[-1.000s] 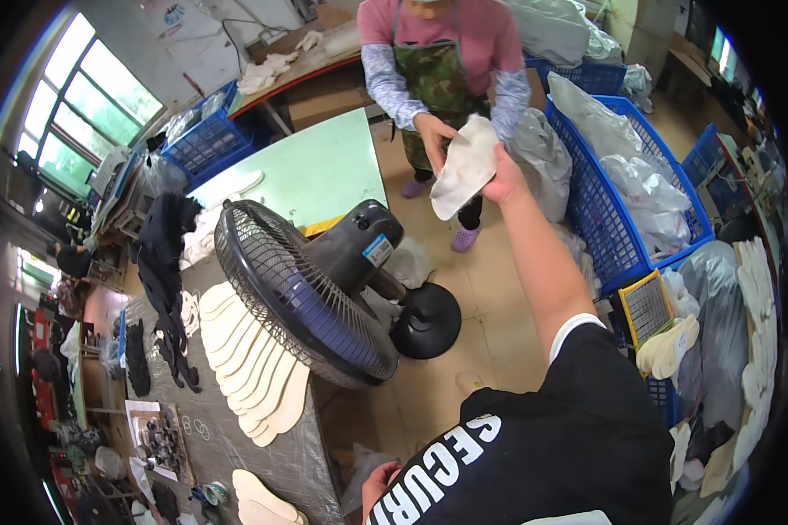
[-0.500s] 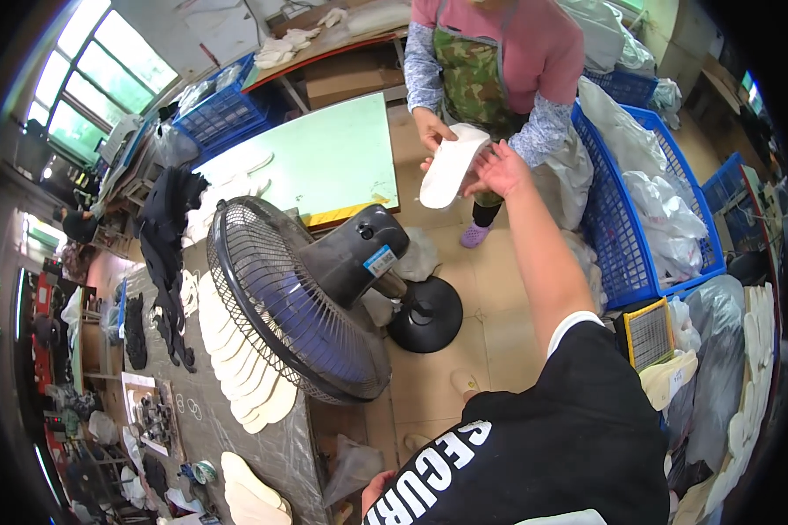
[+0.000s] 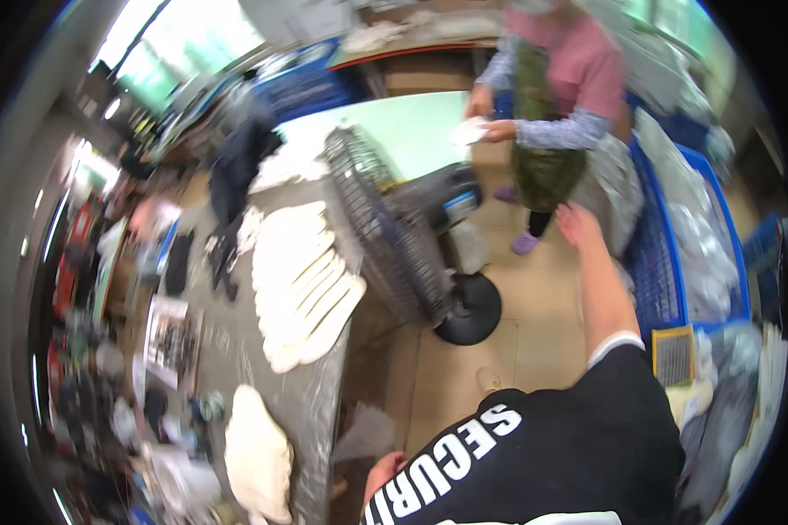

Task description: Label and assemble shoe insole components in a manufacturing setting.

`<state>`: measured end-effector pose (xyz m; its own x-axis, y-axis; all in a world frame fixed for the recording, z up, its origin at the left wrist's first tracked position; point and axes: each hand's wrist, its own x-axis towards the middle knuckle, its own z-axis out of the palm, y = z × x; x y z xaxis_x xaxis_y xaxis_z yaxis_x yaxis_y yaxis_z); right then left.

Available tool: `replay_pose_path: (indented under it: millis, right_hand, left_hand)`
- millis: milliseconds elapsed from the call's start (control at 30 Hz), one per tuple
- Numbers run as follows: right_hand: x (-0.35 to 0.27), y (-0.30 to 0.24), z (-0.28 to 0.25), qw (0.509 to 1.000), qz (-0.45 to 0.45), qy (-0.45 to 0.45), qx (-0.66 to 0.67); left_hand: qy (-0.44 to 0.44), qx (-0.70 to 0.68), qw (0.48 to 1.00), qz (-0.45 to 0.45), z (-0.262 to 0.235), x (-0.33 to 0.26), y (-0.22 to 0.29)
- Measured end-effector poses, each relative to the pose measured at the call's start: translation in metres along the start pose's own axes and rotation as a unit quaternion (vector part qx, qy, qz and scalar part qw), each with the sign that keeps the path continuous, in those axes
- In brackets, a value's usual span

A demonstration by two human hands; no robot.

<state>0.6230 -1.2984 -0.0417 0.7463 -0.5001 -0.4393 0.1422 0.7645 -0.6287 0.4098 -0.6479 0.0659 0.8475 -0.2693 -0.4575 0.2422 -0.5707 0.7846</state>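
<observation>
My right hand (image 3: 578, 226) is stretched forward over the floor, empty, its fingers loosely spread and slightly blurred. Beyond it a co-worker in a pink top and camouflage apron (image 3: 534, 105) holds a white insole-shaped piece (image 3: 469, 132) in both hands, apart from mine. Low in the picture, beside the table edge, my left hand (image 3: 390, 465) shows only in part; its fingers are hidden. On the dark table (image 3: 210, 350) to my left lie a fanned row of cream insole-shaped pieces (image 3: 302, 289) and a smaller stack of them (image 3: 258, 455).
A black pedestal fan (image 3: 385, 227) stands between the table and the co-worker, its round base (image 3: 469, 308) on the tiled floor. Blue crates (image 3: 661, 236) with plastic bags line the right side. A pale green tabletop (image 3: 420, 122) is at the back. Dark cloth (image 3: 241, 175) hangs over the table's far end.
My right hand has come away from the white piece, which the co-worker has drawn back toward the green tabletop. The view has swung left, so the scene sits further right.
</observation>
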Motion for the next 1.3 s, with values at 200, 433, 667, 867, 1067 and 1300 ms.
replay_pose_path:
  millis: [200, 433, 667, 867, 1067, 1300]
  right_hand:
    - [-0.125, 0.237, -0.212, 0.620, 0.120, -0.262, -0.730]
    - [-0.251, 0.352, 0.001, 0.664, 0.298, -0.253, -0.638]
    - [-0.357, 0.385, 0.198, 0.586, 0.178, -0.409, -0.676]
    - [-0.438, 0.462, 0.274, 0.612, 0.093, -0.510, -0.597]
    - [-0.483, 0.511, 0.327, 0.583, 0.060, -0.578, -0.568]
    - [-0.550, 0.585, 0.369, 0.571, 0.134, -0.608, -0.535]
  left_hand:
    - [0.049, -0.181, 0.982, -0.015, -0.046, -0.111, -0.017]
    - [0.158, -0.174, 0.972, -0.023, -0.024, -0.284, -0.052]
    - [0.298, -0.359, 0.880, -0.091, -0.010, -0.340, -0.048]
    - [0.276, -0.464, 0.831, -0.130, -0.028, -0.334, -0.087]
    - [0.242, -0.429, 0.865, -0.100, -0.087, -0.364, -0.117]
    - [0.248, -0.604, 0.715, -0.250, -0.086, -0.365, -0.162]
